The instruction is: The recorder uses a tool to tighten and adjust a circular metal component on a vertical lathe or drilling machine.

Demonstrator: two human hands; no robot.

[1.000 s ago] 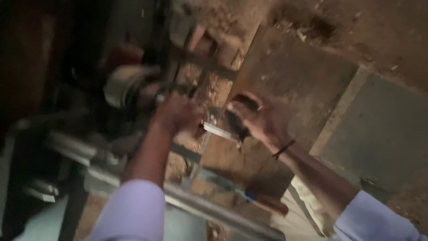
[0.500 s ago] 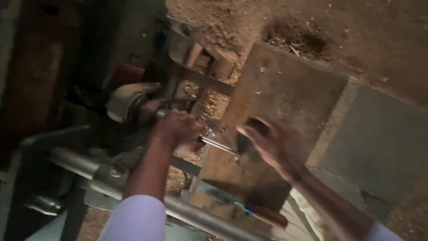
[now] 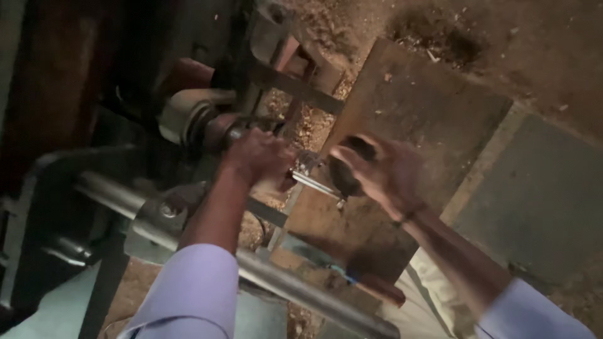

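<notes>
I see the left hand (image 3: 260, 158) with fingers closed on a metal rod (image 3: 314, 182); the right hand (image 3: 377, 172) fingers cup a dark round block (image 3: 348, 166) just beside it.

dim warm light, deep left shadows, motion-blurred throughout.

We record one slim, shiny metal rod or tool (image 3: 316, 182), lying at a slant between our two hands above the sawdust-strewn lathe bed, its upper end with a small bright fitting and its lower end meeting a dark rounded piece (image 3: 347, 171).
</notes>
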